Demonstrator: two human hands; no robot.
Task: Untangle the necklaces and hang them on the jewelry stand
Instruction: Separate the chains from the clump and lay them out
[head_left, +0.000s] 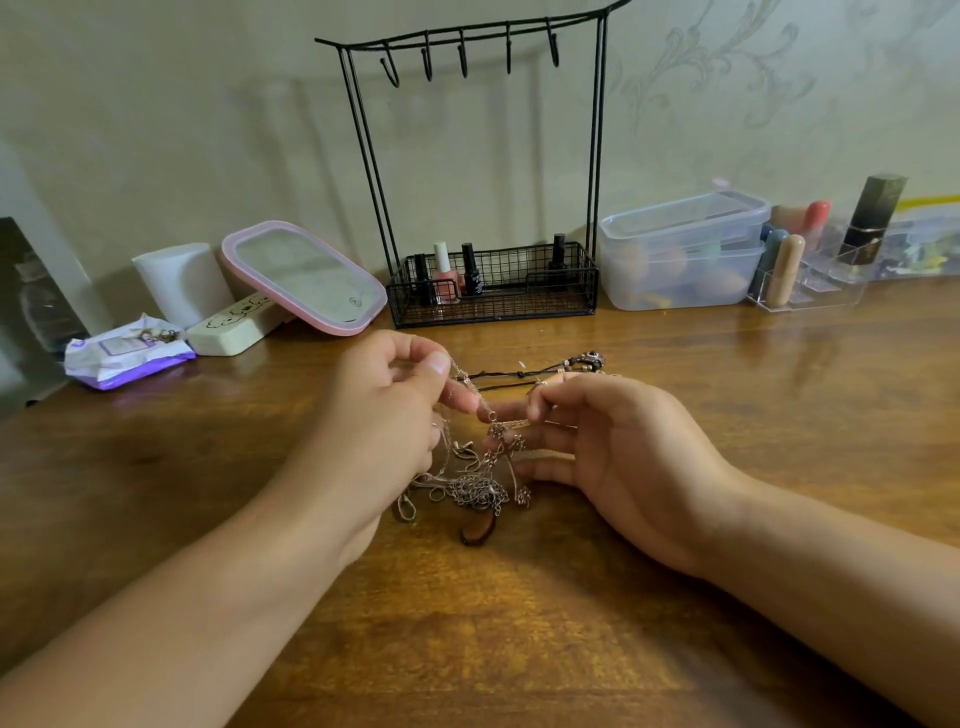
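— Left side, far?
— Pink-framed tilted mirror (306, 278). Nearer: left hand (387, 415), thumb and forefinger pinching a thin silver chain.
— Centre?
— Tangled silver necklaces with a brown pendant (470, 483), partly lifted, partly on the brown wooden table (519, 623). Far behind: black wire jewelry stand (483, 171), hooks bare.
— Right?
— Right hand (602, 447), fingertips pinching the same tangle. Far right: clear lidded plastic box (683, 249).
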